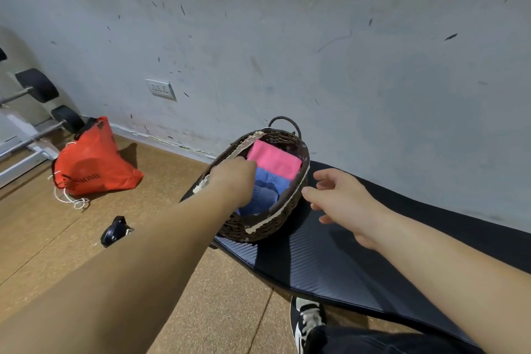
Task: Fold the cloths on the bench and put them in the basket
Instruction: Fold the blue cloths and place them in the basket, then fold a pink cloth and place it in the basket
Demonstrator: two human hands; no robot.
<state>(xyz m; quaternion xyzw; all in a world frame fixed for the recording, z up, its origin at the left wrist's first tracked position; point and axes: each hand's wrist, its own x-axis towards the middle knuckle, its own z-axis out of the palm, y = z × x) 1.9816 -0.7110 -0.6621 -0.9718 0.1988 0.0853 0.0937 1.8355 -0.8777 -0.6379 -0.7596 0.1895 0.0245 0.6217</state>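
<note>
Head view: basket (pixel 258 227) at the end of the bench (pixel 330 261) holds a folded pink cloth (pixel 273 159) and blue cloth (pixel 268 195). Left hand (pixel 232 178) reaches inside (grip cannot be told); right hand (pixel 342 198), fingers loosely spread and empty, hovers beside the rim.

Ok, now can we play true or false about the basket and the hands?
1. The pink cloth lies inside the basket. True.
2. The red bag lies on the floor. True.
3. The basket stands on the floor too. False: it stands on the black bench.
4. The right hand holds a cloth. False: it is open beside the basket, holding nothing.
5. The left hand reaches into the basket. True.
6. The blue cloth lies on the bench. False: it is in the basket, next to the pink cloth.
</note>
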